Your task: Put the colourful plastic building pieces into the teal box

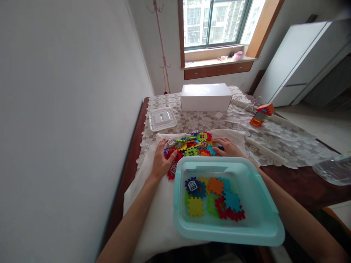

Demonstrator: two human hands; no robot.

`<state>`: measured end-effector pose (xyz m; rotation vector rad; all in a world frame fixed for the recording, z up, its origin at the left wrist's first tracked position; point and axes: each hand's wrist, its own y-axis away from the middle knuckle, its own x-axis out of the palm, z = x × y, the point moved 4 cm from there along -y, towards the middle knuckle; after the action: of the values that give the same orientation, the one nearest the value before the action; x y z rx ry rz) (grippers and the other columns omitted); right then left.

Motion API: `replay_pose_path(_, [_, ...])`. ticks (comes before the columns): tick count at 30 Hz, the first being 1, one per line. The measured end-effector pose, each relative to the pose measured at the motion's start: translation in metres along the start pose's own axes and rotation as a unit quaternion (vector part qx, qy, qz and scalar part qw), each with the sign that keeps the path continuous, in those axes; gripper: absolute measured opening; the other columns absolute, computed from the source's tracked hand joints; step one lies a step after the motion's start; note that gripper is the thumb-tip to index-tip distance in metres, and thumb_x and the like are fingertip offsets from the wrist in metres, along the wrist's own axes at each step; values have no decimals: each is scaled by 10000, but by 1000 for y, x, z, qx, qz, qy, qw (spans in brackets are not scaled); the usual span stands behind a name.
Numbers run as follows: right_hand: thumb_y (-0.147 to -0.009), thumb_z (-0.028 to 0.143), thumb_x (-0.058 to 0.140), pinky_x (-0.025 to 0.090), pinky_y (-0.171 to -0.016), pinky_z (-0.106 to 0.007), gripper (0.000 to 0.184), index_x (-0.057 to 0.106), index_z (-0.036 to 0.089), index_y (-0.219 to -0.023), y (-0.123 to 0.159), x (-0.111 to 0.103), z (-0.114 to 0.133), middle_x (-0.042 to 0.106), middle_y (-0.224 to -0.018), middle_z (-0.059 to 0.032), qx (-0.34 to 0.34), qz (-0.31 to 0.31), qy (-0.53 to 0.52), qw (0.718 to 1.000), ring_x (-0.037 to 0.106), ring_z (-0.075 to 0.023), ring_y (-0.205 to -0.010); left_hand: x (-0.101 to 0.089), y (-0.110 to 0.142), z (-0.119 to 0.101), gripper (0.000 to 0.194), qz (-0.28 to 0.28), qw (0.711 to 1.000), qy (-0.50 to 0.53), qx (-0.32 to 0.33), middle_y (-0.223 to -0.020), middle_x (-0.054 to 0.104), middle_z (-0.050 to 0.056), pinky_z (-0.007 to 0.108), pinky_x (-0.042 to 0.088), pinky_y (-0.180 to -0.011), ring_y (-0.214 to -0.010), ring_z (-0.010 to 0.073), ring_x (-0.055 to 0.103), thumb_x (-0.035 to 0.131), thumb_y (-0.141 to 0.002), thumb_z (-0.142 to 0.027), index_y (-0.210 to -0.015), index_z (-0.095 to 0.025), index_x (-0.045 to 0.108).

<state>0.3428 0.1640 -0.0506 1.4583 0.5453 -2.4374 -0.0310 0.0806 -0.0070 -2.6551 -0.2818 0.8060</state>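
Observation:
A heap of colourful plastic interlocking tiles (pixel 192 145) lies on a white cloth (pixel 153 204) spread over the table. My left hand (pixel 161 159) rests at the heap's left side, fingers spread over the tiles. At the right side my right hand (pixel 227 147) lies flat, fingers stretched toward the tiles. In front of both hands stands a pale teal tub (pixel 260 228) holding water and several tiles (pixel 214 199) in it.
A lace tablecloth (pixel 274 138) covers the wooden table. A clear plastic lid (pixel 162 118) lies at back left, a white box (pixel 205 96) behind the heap, a small tile house (pixel 261 115) at right. A clear container (pixel 333 170) sits at the far right edge. A white wall runs along the left.

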Motion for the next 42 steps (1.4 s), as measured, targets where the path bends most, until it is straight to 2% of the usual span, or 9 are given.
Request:
replay_pose_path(3, [-1109,508,582,547,-1266,-639,433,787,286,-1419,-1,1,-2,764,-1533,-141,-7,-4,-8,1000,682,-397,-1470,7,2,-2,637,53,998,-21,30,-1835,474,176,706,265,-1446,-1753,425,375,792,-1010,-462,-1593,-258,636])
replay_pose_path(6, [-1101,493,601,544,-1271,-636,414,787,300,-1416,-2,0,-2,768,-1532,-128,-7,1,-7,1000,683,-396,-1475,9,4,-5,635,83,995,-11,54,-1800,523,164,688,297,-1439,-1695,413,470,787,-992,-396,-1592,-268,622])
replay_pose_path(10, [-1097,484,609,546,-1261,-634,424,775,283,-1431,-1,-3,1,760,-1547,-137,-6,17,-9,1000,669,-402,-1494,4,3,7,574,42,998,42,-18,-1656,644,154,637,428,-1379,-1574,363,600,627,-1005,-269,-1577,-243,597])
replay_pose_path(12, [-1098,487,602,542,-1260,-637,440,767,266,-1440,0,-4,2,754,-1556,-146,-6,23,-10,1000,660,-405,-1504,3,3,11,571,24,999,27,-41,-1615,670,156,634,448,-1361,-1537,375,622,687,-978,-291,-1543,-236,623])
replay_pose_path(16, [-1100,489,588,547,-1250,-655,460,764,242,-1447,0,-5,4,751,-1554,-172,-4,17,-13,1000,669,-417,-1487,5,2,7,559,21,1000,-17,-16,-1522,738,162,630,465,-1335,-1467,390,670,839,-935,-378,-1456,-232,697])
replay_pose_path(23, [-1086,501,629,555,-1258,-642,421,795,284,-1407,-1,-1,-1,777,-1513,-141,-14,3,-12,1000,691,-406,-1456,-4,1,8,406,-36,998,34,-42,-1291,818,114,541,593,-1182,-1229,329,774,841,-939,-332,-1326,-235,768])
replay_pose_path(30, [-1090,480,626,553,-1267,-600,429,791,264,-1422,1,-7,5,760,-1539,-150,-7,6,-8,1000,675,-390,-1479,-9,3,-14,313,-96,993,56,32,-1442,773,130,535,522,-1286,-1403,322,705,806,-952,-266,-1260,-239,763])
replay_pose_path(37, [-1088,433,626,542,-1277,-608,412,798,233,-1404,2,-7,6,762,-1529,-169,-14,-1,-8,1000,676,-387,-1477,3,3,-12,281,-20,997,67,12,-1455,794,143,582,519,-1296,-1414,328,724,610,-1117,-340,-1322,-238,773])
replay_pose_path(42, [-1079,441,639,548,-1271,-622,408,803,242,-1396,1,-5,4,759,-1537,-163,-4,1,-12,1000,683,-392,-1470,2,4,-5,264,-33,998,57,3,-1523,759,146,576,506,-1319,-1453,329,704,710,-1023,-262,-1274,-229,784])
